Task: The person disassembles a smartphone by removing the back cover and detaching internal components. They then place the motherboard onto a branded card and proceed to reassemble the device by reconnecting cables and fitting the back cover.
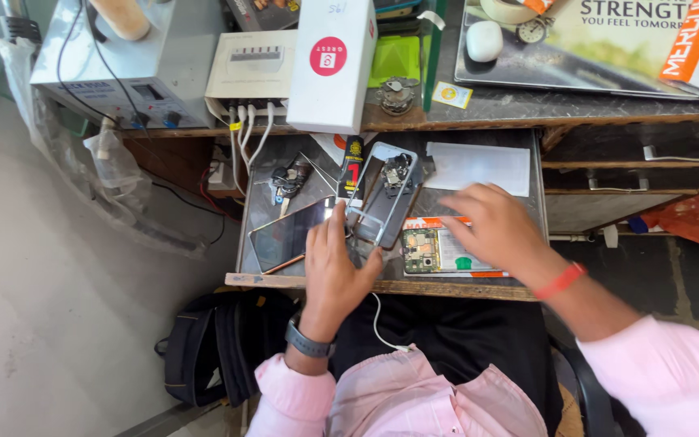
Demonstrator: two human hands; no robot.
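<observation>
Left hand (335, 267) lies flat, touching the phone frame (383, 194), whose long axis runs away; right hand (495, 226) hovers open just right.

We see a glossy glass phone screen (287, 235), a bare metal phone frame (383, 202), a matt white sheet of paper (479, 167) and a worn wooden shelf edge (446, 289).

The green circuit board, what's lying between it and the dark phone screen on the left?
In the head view, the left hand and the lower end of the grey phone frame lie between the green circuit board and the screen.
</observation>
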